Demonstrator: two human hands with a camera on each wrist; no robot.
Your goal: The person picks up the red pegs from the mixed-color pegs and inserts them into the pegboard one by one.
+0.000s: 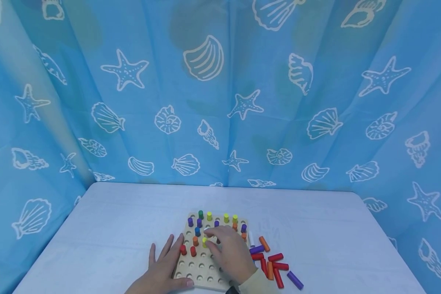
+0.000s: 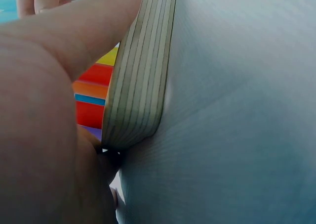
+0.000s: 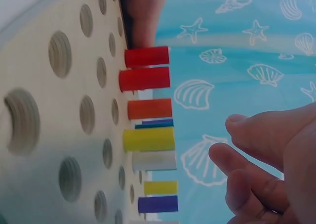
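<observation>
A wooden pegboard (image 1: 196,271) with rows of round holes lies on the table, coloured pegs upright in its farther rows. My left hand (image 1: 161,267) rests at its left side, fingers spread, thumb along the near edge. In the left wrist view that thumb lies against the layered side of the board (image 2: 138,75). My right hand (image 1: 229,253) hovers over the board, fingertips near a yellow peg (image 1: 204,242). In the right wrist view, a gap separates the right fingers (image 3: 254,120) from the yellow peg (image 3: 149,139) and a white peg (image 3: 154,160); nothing is between them.
Right of the board lies a loose pile of red, orange and purple pegs, with a red peg (image 1: 278,278) and a purple peg (image 1: 295,280) at its near side. A blue curtain (image 1: 220,102) with white shells hangs behind the white table (image 1: 125,216).
</observation>
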